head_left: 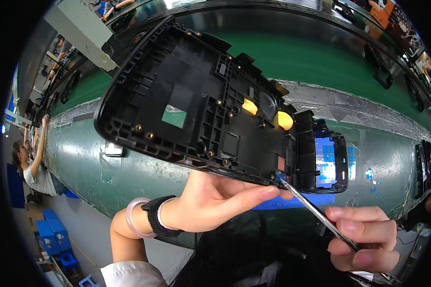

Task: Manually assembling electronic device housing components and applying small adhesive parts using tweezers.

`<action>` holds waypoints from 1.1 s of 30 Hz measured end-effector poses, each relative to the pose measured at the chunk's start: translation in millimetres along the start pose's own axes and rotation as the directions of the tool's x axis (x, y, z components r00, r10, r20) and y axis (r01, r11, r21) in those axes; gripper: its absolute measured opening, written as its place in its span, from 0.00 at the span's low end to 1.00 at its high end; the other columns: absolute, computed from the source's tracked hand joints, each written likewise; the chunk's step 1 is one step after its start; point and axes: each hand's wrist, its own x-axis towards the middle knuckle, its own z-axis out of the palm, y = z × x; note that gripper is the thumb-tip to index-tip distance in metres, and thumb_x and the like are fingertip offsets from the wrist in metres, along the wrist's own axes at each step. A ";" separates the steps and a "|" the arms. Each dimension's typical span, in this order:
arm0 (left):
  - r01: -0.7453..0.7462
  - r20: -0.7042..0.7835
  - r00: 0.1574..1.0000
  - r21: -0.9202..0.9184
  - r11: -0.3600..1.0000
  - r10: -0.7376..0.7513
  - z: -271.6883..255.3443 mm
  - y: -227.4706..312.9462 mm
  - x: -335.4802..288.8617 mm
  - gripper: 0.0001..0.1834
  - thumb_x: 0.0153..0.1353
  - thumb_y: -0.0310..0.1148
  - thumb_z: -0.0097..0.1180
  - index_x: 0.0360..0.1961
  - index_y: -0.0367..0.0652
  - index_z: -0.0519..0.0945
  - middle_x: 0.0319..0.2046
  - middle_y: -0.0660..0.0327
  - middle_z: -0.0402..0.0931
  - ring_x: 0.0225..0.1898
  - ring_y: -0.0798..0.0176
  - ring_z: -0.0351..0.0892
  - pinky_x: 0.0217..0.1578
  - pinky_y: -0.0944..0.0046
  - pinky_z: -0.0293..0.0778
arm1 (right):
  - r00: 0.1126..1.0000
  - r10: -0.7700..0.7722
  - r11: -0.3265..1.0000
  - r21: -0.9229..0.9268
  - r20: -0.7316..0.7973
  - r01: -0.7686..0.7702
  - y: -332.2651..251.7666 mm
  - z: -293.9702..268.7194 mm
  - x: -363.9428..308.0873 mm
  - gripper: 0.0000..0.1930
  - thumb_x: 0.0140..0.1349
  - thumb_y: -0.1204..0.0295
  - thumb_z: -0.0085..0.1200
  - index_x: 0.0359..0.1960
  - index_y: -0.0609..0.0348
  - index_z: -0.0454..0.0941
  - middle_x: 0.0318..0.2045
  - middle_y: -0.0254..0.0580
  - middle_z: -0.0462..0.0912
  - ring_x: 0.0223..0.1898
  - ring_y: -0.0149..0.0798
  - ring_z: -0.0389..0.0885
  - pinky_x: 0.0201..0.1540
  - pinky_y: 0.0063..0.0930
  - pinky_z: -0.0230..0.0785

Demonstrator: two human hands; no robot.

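My left grip (213, 203) is closed around the lower edge of a large black plastic housing (153, 95), thumb along that edge, raising it above the green counter (81, 153) at a slant, its ribbed inner side facing me. Small brass inserts dot its ribs, a rectangular window cut through it lets green show, and two yellow pieces (285, 120) sit toward its right half. At the right end a frame-like black section (341, 162) stands out.

My right grip (368, 237) is narrow, fingers and thumb pinching slim metal tweezers (321, 217). Their tips are at a small blue piece (280, 177) on the housing's lower edge, just beside my left thumb; I cannot tell whether they are clamped on it.

Below the housing, a blue sheet (292, 201) lies on the counter, with blue scraps (369, 174) to its right. On my left wrist are a black band (160, 217) and a pale pink bangle (131, 217). Off to the left, a co-worker (40, 177) reaches out an arm, and blue crates (52, 232) stand nearer me.
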 end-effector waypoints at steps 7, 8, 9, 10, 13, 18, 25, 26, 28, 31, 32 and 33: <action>0.096 0.042 0.993 0.257 0.962 -0.111 1.9 13.9 -3.0 0.18 0.50 0.20 0.37 0.45 0.34 0.56 0.44 0.54 0.58 0.42 0.65 0.63 0.43 0.70 0.60 | 0.773 0.463 0.880 0.331 -0.434 -0.341 3.3 15.5 10.5 0.12 0.45 0.76 0.45 0.26 0.57 0.53 0.19 0.40 0.64 0.20 0.36 0.70 0.16 0.20 0.68; 0.246 0.008 0.969 0.119 0.962 -0.249 2.9 18.0 -2.2 0.19 0.47 0.21 0.38 0.43 0.32 0.57 0.39 0.53 0.63 0.41 0.63 0.63 0.44 0.67 0.57 | 0.748 0.517 0.848 0.370 -0.417 -0.380 6.1 14.9 11.6 0.11 0.46 0.75 0.44 0.29 0.58 0.54 0.20 0.39 0.65 0.21 0.34 0.71 0.16 0.19 0.68; 0.384 0.010 0.923 -0.026 0.923 -0.384 3.4 18.7 -1.0 0.20 0.44 0.22 0.40 0.41 0.31 0.58 0.34 0.53 0.68 0.41 0.61 0.63 0.44 0.64 0.55 | 0.746 0.516 0.850 0.363 -0.422 -0.382 8.5 11.5 9.5 0.11 0.46 0.75 0.44 0.29 0.58 0.54 0.20 0.39 0.65 0.21 0.34 0.71 0.16 0.19 0.68; 0.385 0.017 0.923 -0.027 0.923 -0.384 1.6 16.5 -1.2 0.20 0.44 0.22 0.40 0.41 0.31 0.58 0.34 0.53 0.68 0.41 0.61 0.63 0.44 0.64 0.55 | 0.727 0.575 0.801 0.440 -0.375 -0.407 11.5 7.0 6.7 0.12 0.46 0.76 0.44 0.30 0.59 0.55 0.21 0.38 0.65 0.22 0.33 0.71 0.17 0.19 0.68; 0.245 0.041 0.961 0.327 0.913 -0.273 -5.7 6.5 -4.7 0.20 0.44 0.23 0.38 0.42 0.31 0.56 0.34 0.53 0.68 0.40 0.60 0.64 0.45 0.63 0.54 | 0.669 0.657 0.727 0.528 -0.348 -0.439 14.9 2.5 8.0 0.14 0.47 0.77 0.44 0.35 0.60 0.55 0.22 0.36 0.64 0.24 0.31 0.71 0.18 0.18 0.68; 0.183 0.036 0.973 0.473 0.862 -0.226 -5.6 9.3 -5.3 0.22 0.44 0.21 0.37 0.44 0.31 0.53 0.37 0.51 0.65 0.41 0.59 0.64 0.44 0.63 0.56 | 0.753 0.554 0.793 0.501 -0.356 -0.346 18.3 -6.2 2.2 0.11 0.46 0.77 0.45 0.29 0.58 0.56 0.20 0.37 0.64 0.23 0.32 0.71 0.19 0.18 0.69; 0.249 -0.034 0.969 0.176 0.952 -0.247 5.1 2.8 -8.2 0.15 0.49 0.26 0.44 0.40 0.34 0.65 0.38 0.58 0.65 0.40 0.71 0.63 0.39 0.75 0.59 | 0.989 0.149 0.977 0.151 0.009 -0.148 -0.9 -12.6 -3.0 0.18 0.38 0.83 0.52 0.26 0.52 0.56 0.28 0.44 0.64 0.29 0.44 0.71 0.29 0.24 0.71; 0.251 -0.035 0.968 0.177 0.952 -0.249 4.7 2.2 -8.1 0.15 0.49 0.26 0.44 0.40 0.34 0.65 0.38 0.58 0.65 0.40 0.71 0.63 0.39 0.75 0.59 | 0.987 0.159 0.976 0.152 0.007 -0.158 -1.4 -12.3 -3.7 0.17 0.38 0.82 0.52 0.26 0.51 0.56 0.28 0.44 0.64 0.29 0.43 0.71 0.29 0.24 0.71; 0.221 0.023 0.972 0.228 0.948 -0.232 2.7 0.6 -6.8 0.14 0.47 0.22 0.44 0.38 0.33 0.65 0.38 0.58 0.65 0.39 0.69 0.64 0.38 0.75 0.61 | 0.985 0.170 0.974 0.149 0.004 -0.169 -0.8 -12.3 -5.3 0.17 0.39 0.82 0.51 0.26 0.51 0.56 0.28 0.44 0.65 0.29 0.43 0.71 0.29 0.24 0.71; 0.185 0.120 0.971 0.176 0.967 -0.207 -1.3 -1.4 -7.5 0.16 0.52 0.26 0.37 0.43 0.33 0.60 0.42 0.56 0.61 0.44 0.68 0.61 0.44 0.74 0.56 | 0.997 0.081 0.987 0.142 -0.011 -0.079 6.4 -7.2 -8.0 0.16 0.40 0.82 0.50 0.26 0.51 0.56 0.26 0.44 0.65 0.27 0.43 0.72 0.27 0.24 0.71; 0.187 0.107 0.972 0.177 0.966 -0.208 -2.0 0.9 -8.3 0.16 0.52 0.26 0.37 0.43 0.33 0.60 0.42 0.56 0.61 0.44 0.68 0.61 0.44 0.74 0.56 | 0.991 0.113 0.988 0.116 -0.075 -0.104 6.5 -2.2 -7.2 0.16 0.41 0.81 0.50 0.27 0.52 0.55 0.25 0.43 0.65 0.25 0.42 0.72 0.26 0.24 0.71; 0.301 0.132 0.938 0.155 0.941 -0.322 0.9 6.9 -5.9 0.18 0.53 0.29 0.31 0.46 0.33 0.56 0.45 0.55 0.56 0.46 0.67 0.57 0.47 0.73 0.51 | 0.978 0.147 0.988 0.068 -0.150 -0.138 2.5 -0.1 -6.0 0.16 0.42 0.80 0.49 0.27 0.52 0.55 0.24 0.43 0.65 0.23 0.41 0.72 0.25 0.23 0.71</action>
